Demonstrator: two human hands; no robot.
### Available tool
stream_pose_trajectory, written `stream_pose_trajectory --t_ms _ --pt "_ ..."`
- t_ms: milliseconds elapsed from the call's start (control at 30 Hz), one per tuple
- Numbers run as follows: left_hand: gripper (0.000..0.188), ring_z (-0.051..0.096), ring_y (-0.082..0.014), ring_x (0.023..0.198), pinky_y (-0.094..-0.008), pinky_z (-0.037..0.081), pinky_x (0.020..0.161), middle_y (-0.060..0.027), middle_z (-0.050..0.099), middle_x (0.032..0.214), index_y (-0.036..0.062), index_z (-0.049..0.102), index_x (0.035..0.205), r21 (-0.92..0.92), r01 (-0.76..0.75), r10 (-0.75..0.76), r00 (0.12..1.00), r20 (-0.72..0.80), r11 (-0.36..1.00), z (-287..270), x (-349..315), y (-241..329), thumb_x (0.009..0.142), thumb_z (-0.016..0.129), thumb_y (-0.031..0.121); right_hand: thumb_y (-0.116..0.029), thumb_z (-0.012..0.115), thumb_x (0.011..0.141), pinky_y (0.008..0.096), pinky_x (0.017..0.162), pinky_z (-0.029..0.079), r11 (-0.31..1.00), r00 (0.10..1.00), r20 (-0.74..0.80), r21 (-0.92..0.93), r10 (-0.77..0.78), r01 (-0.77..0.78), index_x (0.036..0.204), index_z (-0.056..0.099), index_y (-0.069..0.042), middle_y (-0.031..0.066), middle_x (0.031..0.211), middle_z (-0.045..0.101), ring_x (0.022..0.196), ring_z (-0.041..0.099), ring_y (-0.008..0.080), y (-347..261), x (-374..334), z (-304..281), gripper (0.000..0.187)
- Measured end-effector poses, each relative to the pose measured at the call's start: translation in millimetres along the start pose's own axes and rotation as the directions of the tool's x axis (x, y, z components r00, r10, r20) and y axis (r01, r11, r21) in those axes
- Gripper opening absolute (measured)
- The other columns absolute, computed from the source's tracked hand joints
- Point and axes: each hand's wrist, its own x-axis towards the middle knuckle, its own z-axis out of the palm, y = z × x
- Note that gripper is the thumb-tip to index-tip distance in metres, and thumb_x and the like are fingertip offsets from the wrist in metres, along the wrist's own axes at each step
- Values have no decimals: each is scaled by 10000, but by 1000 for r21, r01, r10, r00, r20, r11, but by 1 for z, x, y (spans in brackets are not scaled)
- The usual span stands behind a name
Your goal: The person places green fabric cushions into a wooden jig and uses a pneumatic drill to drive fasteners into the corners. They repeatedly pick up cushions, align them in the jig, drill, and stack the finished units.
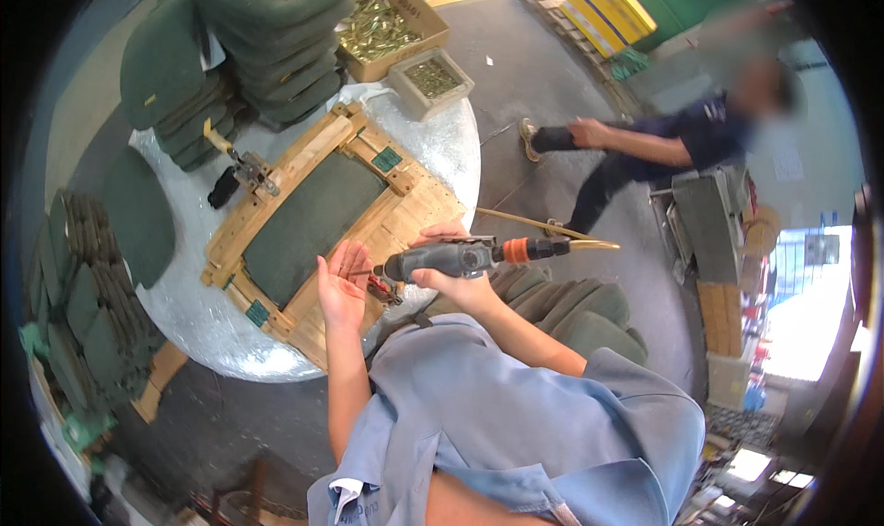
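My right hand [470, 289] is wrapped round a dark air-powered driver [473, 258], which has an orange fitting and a yellowish hose at its rear. Its thin tip points left, toward my left hand [344, 291]. That hand is open, palm up with the fingers stretched out, beside the tip; whether anything small lies on the palm I cannot tell. Just beyond both hands, a dark green panel [318, 220] lies inside a wooden frame jig [299, 174]. A toggle clamp [255, 173] sits on the jig's far left side, and a red-handled clamp [385, 291] shows partly behind the driver.
The jig rests on a round table [276, 365] wrapped in clear plastic. Green padded pieces [276, 34] are stacked at its far side, with more piles [87, 296] at left. A cardboard box [437, 38] and a tray [405, 96] hold small metal parts. Another person [677, 144] is at right.
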Motion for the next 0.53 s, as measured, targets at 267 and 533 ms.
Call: stream_pose_trajectory --t_ms 267,533 --pt "644 712 -243 1214 -361 603 978 -145 711 1382 1 542 1526 185 7 -28 993 113 983 -46 -31 28 1160 428 518 -20 894 824 402 1030 590 998 990 -125 19 -61 64 1344 567 -70 149 1247 727 1168 723 239 16 -58 54 616" --pt "557 709 -246 1232 -375 605 980 -123 724 1360 40 569 1515 187 13 -32 995 96 982 -82 -39 45 1139 539 449 -75 908 836 468 990 626 993 997 -70 115 20 -11 1416 522 -60 179 1324 703 1245 703 309 10 -70 86 697"
